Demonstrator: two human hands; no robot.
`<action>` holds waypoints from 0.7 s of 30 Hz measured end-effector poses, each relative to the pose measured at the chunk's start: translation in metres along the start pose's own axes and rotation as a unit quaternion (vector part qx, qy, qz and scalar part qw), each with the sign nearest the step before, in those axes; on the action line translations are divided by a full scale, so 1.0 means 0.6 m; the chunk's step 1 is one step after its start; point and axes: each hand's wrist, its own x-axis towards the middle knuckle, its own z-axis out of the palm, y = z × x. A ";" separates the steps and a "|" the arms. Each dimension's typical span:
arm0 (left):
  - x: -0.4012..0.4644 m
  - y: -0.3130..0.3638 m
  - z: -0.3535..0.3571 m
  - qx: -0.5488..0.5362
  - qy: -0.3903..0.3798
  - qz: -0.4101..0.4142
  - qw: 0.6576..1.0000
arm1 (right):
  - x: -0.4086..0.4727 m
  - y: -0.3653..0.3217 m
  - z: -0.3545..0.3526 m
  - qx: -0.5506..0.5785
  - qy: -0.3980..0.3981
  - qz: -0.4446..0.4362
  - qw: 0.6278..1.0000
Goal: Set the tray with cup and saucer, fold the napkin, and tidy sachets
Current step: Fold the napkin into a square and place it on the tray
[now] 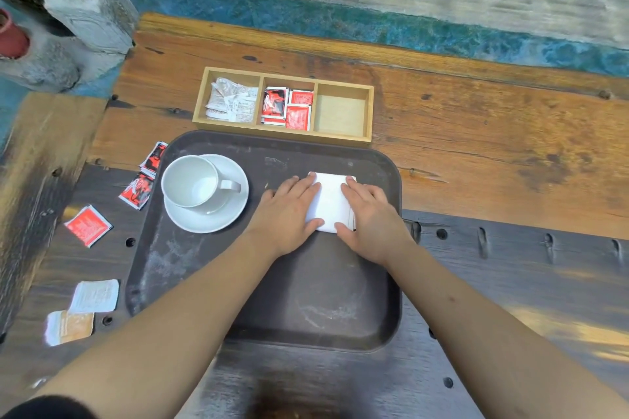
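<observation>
Both forearms reach in from the near edge of the table (493, 133) over a dark tray (306, 299). Left hand (289, 214) lies palm down, fingers together and extended, flat on the left part of a folded white napkin (330, 201); its thumb runs along the napkin's near edge. Right hand (369, 218) lies likewise flat on the napkin's right part, fingers together, thumb at the near edge. Neither hand pinches or lifts anything; both press down. Napkin sits toward the tray's far right. White cup (190, 182) stands upright on its saucer (235, 207) at the tray's far left, handle pointing right. Wooden box (282, 134) with three compartments lies just beyond the tray's far edge: pale sachets left, red sachets (287, 107) middle. Loose sachets (87, 225) lie on the table off the tray's left edge.
</observation>
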 end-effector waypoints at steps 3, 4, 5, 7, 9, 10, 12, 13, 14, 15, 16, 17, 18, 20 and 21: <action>0.003 0.000 0.006 0.000 -0.007 -0.013 1.000 | 0.005 0.003 0.007 -0.013 -0.011 0.014 1.000; 0.004 0.000 0.006 0.002 -0.007 -0.015 1.000 | 0.007 0.002 0.008 -0.016 -0.012 0.019 1.000; 0.005 0.000 0.006 0.005 -0.007 -0.017 1.000 | 0.009 0.000 0.008 -0.020 -0.014 0.026 0.999; 0.006 0.001 0.006 0.007 -0.010 -0.024 1.000 | 0.011 -0.007 0.008 -0.031 -0.020 0.041 0.998; 0.007 0.004 0.004 0.006 -0.017 -0.030 0.999 | 0.012 -0.014 0.006 -0.050 -0.030 0.052 0.997; 0.006 0.006 0.002 0.004 -0.022 -0.031 0.999 | 0.012 -0.018 0.004 -0.059 -0.038 0.055 0.996; 0.001 0.007 -0.003 -0.004 -0.036 -0.028 0.999 | 0.011 -0.025 -0.002 -0.072 -0.056 0.061 0.994; -0.003 0.006 -0.006 -0.011 -0.042 -0.025 0.999 | 0.011 -0.030 -0.006 -0.075 -0.064 0.064 0.993; -0.010 0.004 -0.010 -0.021 -0.044 -0.023 0.999 | 0.008 -0.036 -0.011 -0.077 -0.071 0.067 0.992; -0.017 0.002 -0.014 -0.031 -0.042 -0.021 0.998 | 0.005 -0.041 -0.015 -0.077 -0.076 0.070 0.992; -0.027 0.000 -0.018 -0.042 -0.036 -0.019 0.998 | 0.001 -0.045 -0.018 -0.076 -0.077 0.072 0.992; -0.040 -0.004 -0.022 -0.054 -0.028 -0.019 0.998 | -0.005 -0.052 -0.020 -0.075 -0.075 0.074 0.992; -0.056 -0.008 -0.025 -0.067 -0.022 -0.022 0.997 | -0.013 -0.059 -0.022 -0.075 -0.072 0.076 0.992; -0.091 -0.019 -0.033 -0.092 -0.011 -0.028 0.995 | -0.030 -0.077 -0.024 -0.075 -0.058 0.076 0.993; -0.111 -0.025 -0.035 -0.102 -0.003 -0.030 0.994 | -0.037 -0.087 -0.024 -0.075 -0.046 0.074 0.993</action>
